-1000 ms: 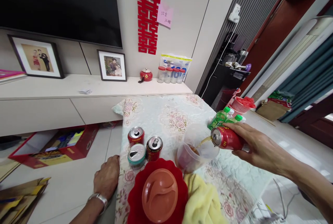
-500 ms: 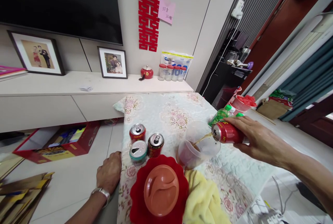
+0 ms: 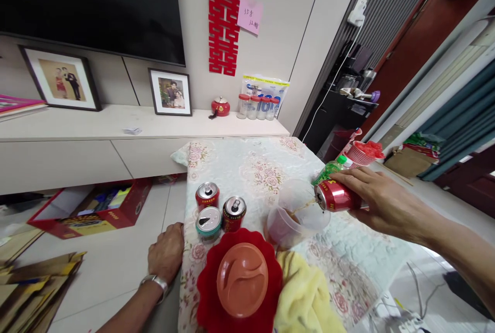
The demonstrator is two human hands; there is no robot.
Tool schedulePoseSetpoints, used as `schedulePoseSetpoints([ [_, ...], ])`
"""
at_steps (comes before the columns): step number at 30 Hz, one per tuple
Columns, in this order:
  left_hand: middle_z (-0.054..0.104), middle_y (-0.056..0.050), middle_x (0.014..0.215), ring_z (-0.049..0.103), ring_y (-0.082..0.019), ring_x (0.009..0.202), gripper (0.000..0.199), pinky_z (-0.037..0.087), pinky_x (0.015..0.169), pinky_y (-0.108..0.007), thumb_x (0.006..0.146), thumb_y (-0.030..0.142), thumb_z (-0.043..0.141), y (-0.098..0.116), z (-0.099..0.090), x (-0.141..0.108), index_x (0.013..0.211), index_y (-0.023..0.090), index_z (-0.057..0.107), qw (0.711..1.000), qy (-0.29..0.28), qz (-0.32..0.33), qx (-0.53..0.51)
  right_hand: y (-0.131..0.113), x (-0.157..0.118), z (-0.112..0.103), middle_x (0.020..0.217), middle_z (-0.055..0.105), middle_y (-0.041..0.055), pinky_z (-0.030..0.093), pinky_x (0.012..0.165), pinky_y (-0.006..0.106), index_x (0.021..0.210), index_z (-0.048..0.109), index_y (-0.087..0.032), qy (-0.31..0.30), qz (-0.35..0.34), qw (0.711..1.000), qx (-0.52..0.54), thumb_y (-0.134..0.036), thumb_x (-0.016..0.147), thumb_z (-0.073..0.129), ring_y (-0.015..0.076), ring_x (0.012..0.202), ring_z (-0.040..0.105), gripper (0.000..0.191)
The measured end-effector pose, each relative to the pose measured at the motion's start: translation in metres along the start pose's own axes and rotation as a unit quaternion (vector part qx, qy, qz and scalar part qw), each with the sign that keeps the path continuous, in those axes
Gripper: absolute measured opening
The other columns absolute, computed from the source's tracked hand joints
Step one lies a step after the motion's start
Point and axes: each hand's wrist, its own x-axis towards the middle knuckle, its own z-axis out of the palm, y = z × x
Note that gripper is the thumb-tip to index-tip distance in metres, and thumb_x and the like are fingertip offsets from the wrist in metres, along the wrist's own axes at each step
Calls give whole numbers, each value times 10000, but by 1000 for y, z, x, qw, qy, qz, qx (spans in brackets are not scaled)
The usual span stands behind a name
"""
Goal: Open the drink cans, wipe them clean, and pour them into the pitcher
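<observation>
My right hand (image 3: pixel 371 196) is wrapped round a red drink can (image 3: pixel 334 195), tilted nearly on its side with its opening to the left. A thin brown stream runs from it into a translucent plastic container (image 3: pixel 284 227) holding brown liquid. Translucent plastic (image 3: pixel 297 194) also shows behind; I cannot tell whether it is a separate piece. At the table's left edge rests my left hand (image 3: pixel 166 251), back upward, its fingers bent down and mostly hidden. Near it stand a red can (image 3: pixel 207 196), a dark red can (image 3: pixel 234 214) and a teal can (image 3: pixel 209 222), all upright and opened.
A red scalloped tray (image 3: pixel 207 281) bears an orange divided dish (image 3: pixel 242 279) at the near edge. Beside it lies a yellow towel (image 3: pixel 307 297). Green-capped bottles (image 3: pixel 330 168) stand behind the right hand. A floral cloth (image 3: pixel 266 173) covers the table; a white cabinet (image 3: pixel 77 121) stands beyond.
The view has shifted slightly, moving the scene a little to the right. Brown liquid keeps pouring from the can, in a thinner-looking stream. Both hands hold nearly the same positions.
</observation>
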Motion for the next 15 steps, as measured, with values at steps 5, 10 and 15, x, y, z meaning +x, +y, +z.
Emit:
schedulePoseSetpoints([
  [5,669,-167,1247,675,-331,1132,361,514,863,-458,1040,156,269,1,-2,-1,1163,157,609,1000,0,-6,8,-4,4,-1,1351,659,115,526,899,482,1416,515,-266,-16,5,1000,-7,-115,842,539,310,1178,636,594],
  [10,672,-172,1248,673,-341,1134,379,523,866,-472,1046,177,254,2,0,-1,1182,152,607,1000,7,-6,5,-7,9,-1,1302,659,120,494,876,465,1378,548,-253,3,-12,999,-48,-110,878,520,306,1135,619,521],
  [15,690,-189,1272,674,-359,1151,437,533,915,-514,1065,242,223,-1,7,4,1236,142,613,998,22,-30,-57,-11,13,-2,1309,677,105,456,840,443,1368,571,-255,17,-30,996,-83,-75,858,530,318,1166,605,543],
])
